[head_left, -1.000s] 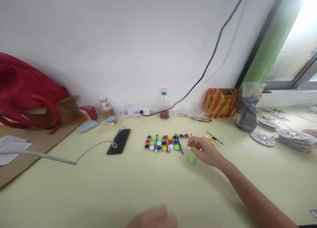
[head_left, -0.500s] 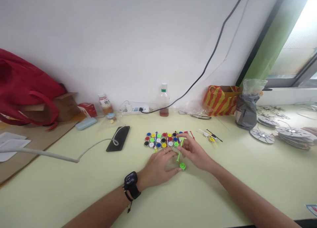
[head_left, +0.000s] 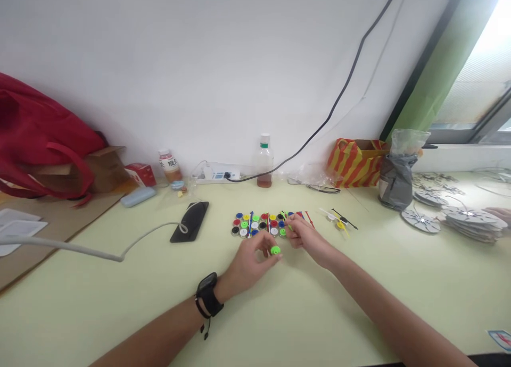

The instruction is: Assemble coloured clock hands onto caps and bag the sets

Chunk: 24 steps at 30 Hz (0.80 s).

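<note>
My left hand (head_left: 249, 263) pinches a small round piece with a bright green top (head_left: 275, 250) between thumb and fingers, just above the table. Closed fingers of my right hand (head_left: 309, 242) hold a thin green arrow-shaped stick (head_left: 283, 216), its lower part hidden by the fingers. Behind both hands lie rows of small round pieces (head_left: 237, 223) with blue, yellow, red, green, white and black tops. Among them rest blue and red arrow sticks (head_left: 251, 224). To the right are a few white, yellow and black sticks (head_left: 344, 218) with round pieces.
A black phone (head_left: 190, 222) with a grey cable lies left of the pieces. A bottle (head_left: 265, 164), a power strip (head_left: 215, 173) and a striped bag (head_left: 355, 162) stand along the wall. Stacked grey discs (head_left: 473, 223) sit at right, near another person's hand (head_left: 501, 214).
My left hand has lifted the green-topped piece off the table and moved it left. My right hand has closed further around the green stick and shifted slightly, tilting the stick the other way.
</note>
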Available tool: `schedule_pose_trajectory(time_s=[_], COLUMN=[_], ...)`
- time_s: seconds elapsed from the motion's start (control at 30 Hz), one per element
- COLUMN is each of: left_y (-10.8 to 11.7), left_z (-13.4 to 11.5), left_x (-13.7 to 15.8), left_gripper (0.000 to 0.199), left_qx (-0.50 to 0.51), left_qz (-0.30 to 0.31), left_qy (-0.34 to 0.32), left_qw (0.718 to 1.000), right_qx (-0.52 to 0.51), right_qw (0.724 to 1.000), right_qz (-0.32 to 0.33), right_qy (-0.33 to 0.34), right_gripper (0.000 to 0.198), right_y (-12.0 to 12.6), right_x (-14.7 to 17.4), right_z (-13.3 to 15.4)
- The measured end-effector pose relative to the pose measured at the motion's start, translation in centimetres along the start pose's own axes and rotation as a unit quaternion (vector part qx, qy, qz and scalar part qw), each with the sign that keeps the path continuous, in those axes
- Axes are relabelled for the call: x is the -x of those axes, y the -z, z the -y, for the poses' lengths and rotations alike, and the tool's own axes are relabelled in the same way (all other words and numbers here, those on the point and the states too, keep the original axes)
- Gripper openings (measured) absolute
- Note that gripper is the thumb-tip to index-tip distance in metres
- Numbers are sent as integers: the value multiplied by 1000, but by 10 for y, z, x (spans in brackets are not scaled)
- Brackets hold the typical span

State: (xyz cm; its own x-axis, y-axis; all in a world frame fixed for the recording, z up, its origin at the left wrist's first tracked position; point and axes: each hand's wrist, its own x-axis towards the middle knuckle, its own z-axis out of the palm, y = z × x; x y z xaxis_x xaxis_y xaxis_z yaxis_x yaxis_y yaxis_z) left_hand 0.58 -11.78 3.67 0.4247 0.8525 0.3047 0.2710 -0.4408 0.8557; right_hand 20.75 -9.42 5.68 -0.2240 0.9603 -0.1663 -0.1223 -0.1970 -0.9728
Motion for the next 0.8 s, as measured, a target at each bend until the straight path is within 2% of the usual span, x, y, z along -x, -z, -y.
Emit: schedule_pose_trajectory(time_s=[0.07,0.17,0.3,0.4,0.57,0.8], left_y=[2,5,7,7,5,5], left_z=[7,15,18,15,10,9], left_x=[-5,-11,-15,-14,-11,-8], left_gripper=[23,27,39,42,37,24], left_qx=[54,119,196,225,218,122], left_qz=[-55,-93,-86,-73,-46,-62], left_qy=[27,59,71,81,68,15], left_qw=[997,987,974,968,972,990], right_qx=[-29,1,79,98,108,170], right_qw=[999,997,988,979,969,956], right_qz=[16,30,28,51,84,61], right_qy=[6,66,129,173,205,230], right_gripper=[35,34,37,35,29,22], right_y=[-3,-1,0,-5,-11,-6], right_x=[-4,-1,11,18,20,17], right_z=[-6,-9,-5,-5,-13,-18])
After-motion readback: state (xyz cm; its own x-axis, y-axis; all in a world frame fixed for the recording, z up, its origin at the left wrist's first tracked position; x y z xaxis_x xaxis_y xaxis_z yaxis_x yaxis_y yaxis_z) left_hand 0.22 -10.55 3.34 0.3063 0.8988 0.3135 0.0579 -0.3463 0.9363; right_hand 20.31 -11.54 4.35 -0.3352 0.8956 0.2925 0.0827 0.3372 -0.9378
